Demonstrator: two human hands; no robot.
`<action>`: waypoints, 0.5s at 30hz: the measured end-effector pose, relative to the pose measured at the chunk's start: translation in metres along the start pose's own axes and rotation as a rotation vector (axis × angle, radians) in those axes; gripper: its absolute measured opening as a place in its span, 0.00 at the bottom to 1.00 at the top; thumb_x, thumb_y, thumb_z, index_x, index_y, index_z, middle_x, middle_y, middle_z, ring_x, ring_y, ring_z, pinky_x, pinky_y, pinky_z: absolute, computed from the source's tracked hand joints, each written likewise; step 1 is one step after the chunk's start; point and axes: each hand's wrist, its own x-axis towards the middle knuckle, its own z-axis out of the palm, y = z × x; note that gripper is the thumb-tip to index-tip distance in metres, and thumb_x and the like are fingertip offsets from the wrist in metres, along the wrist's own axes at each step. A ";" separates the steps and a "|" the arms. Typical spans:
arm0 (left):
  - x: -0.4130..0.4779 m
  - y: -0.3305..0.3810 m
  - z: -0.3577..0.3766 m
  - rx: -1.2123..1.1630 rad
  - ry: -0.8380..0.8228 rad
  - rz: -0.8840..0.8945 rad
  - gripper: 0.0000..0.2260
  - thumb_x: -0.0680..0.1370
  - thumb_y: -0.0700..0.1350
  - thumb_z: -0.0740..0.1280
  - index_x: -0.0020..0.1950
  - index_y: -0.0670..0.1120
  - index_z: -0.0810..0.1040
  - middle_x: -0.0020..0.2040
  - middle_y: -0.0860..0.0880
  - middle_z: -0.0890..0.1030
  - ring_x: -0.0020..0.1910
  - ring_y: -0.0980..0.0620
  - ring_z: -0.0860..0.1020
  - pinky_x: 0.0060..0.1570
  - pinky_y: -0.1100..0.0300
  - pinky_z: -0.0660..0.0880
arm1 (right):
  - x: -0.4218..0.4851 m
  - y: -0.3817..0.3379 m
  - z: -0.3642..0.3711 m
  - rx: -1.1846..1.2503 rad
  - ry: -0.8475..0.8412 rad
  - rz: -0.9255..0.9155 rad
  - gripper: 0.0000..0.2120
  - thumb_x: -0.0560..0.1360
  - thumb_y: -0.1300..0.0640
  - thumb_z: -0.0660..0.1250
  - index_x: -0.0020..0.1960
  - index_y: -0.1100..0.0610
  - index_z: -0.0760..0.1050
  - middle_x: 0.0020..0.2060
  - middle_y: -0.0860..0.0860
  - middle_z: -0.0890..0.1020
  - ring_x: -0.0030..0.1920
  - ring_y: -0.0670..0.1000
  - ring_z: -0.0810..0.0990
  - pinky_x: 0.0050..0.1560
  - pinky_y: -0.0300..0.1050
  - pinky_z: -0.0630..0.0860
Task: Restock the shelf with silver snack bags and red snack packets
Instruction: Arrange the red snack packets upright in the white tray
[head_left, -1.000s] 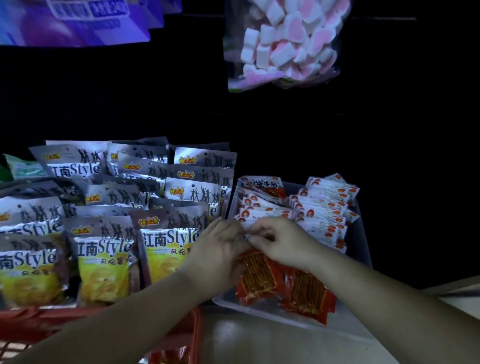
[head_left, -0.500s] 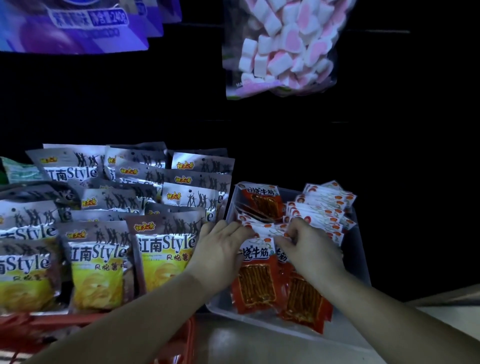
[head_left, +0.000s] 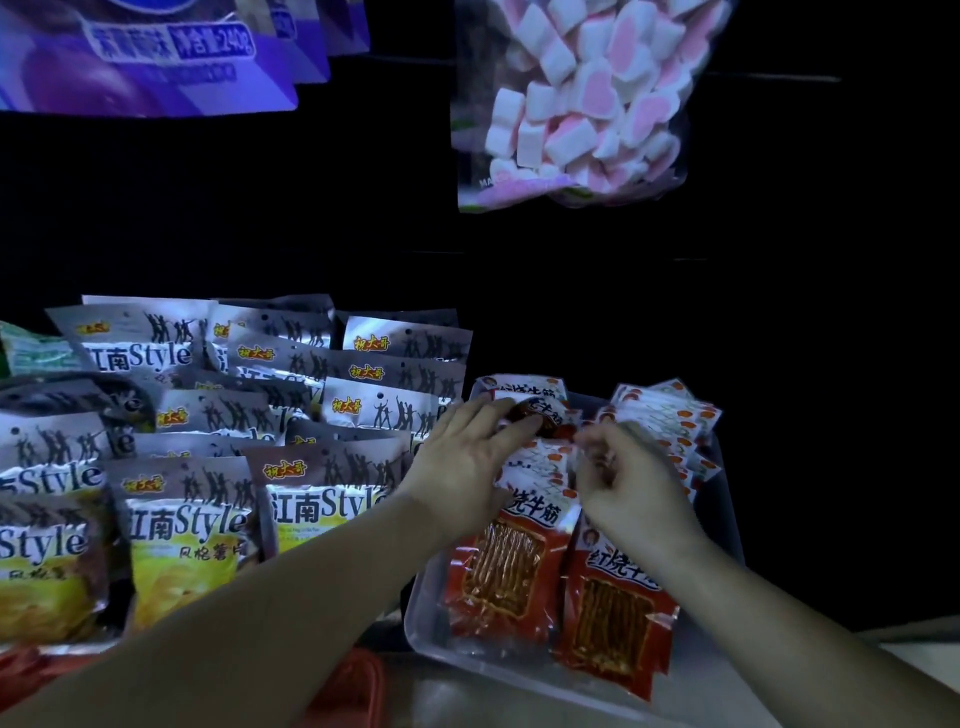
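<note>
Spreading across the left side in overlapping rows and leaning back: silver foil snack bags (head_left: 187, 525) with yellow lower panels and dancing silhouettes. Showing above them at top left, large glossy purple packs (head_left: 145, 57), and further right, a clear plastic bag of pink-and-white marshmallows (head_left: 576, 98). Sitting just beside the silver foil snack bags on the right, a shallow translucent plastic tray (head_left: 423, 623). Filling that tray in two rows, red plastic snack packets (head_left: 498, 577) with white tops, the front two lying flat and showing brown sticks through clear windows, those behind standing on edge, packed together. Peeking in at the bottom edge, near the tray's left corner, part of a red plastic basket (head_left: 358, 686). Reaching over the tray's left row with the left hand (head_left: 467, 462), stretching the digits forward and touching a tilted dark-red packet (head_left: 540, 415) near the back. Hovering between the two rows with the right hand (head_left: 634, 488), curling its blurred fingers (head_left: 597, 449) at the white packet tops, too smeared to tell whether gripping anything.
</note>
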 end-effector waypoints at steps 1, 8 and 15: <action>0.003 0.000 -0.001 0.003 -0.014 0.000 0.43 0.75 0.53 0.74 0.83 0.56 0.51 0.79 0.51 0.62 0.79 0.47 0.56 0.80 0.48 0.53 | 0.005 0.000 0.000 -0.066 0.073 -0.052 0.13 0.81 0.53 0.68 0.64 0.45 0.73 0.58 0.44 0.74 0.48 0.43 0.78 0.48 0.42 0.77; 0.009 -0.004 0.001 -0.326 0.072 -0.264 0.49 0.70 0.51 0.79 0.82 0.53 0.53 0.73 0.55 0.66 0.74 0.54 0.62 0.76 0.58 0.62 | 0.052 -0.016 0.003 0.166 -0.128 0.153 0.27 0.79 0.50 0.72 0.75 0.47 0.68 0.58 0.46 0.76 0.55 0.47 0.77 0.59 0.45 0.77; 0.012 -0.009 0.003 -0.396 0.129 -0.305 0.38 0.68 0.50 0.80 0.75 0.54 0.68 0.68 0.57 0.70 0.69 0.54 0.64 0.68 0.59 0.69 | 0.057 -0.010 -0.003 0.238 -0.432 0.191 0.31 0.74 0.40 0.74 0.74 0.45 0.69 0.68 0.43 0.75 0.71 0.48 0.73 0.71 0.48 0.70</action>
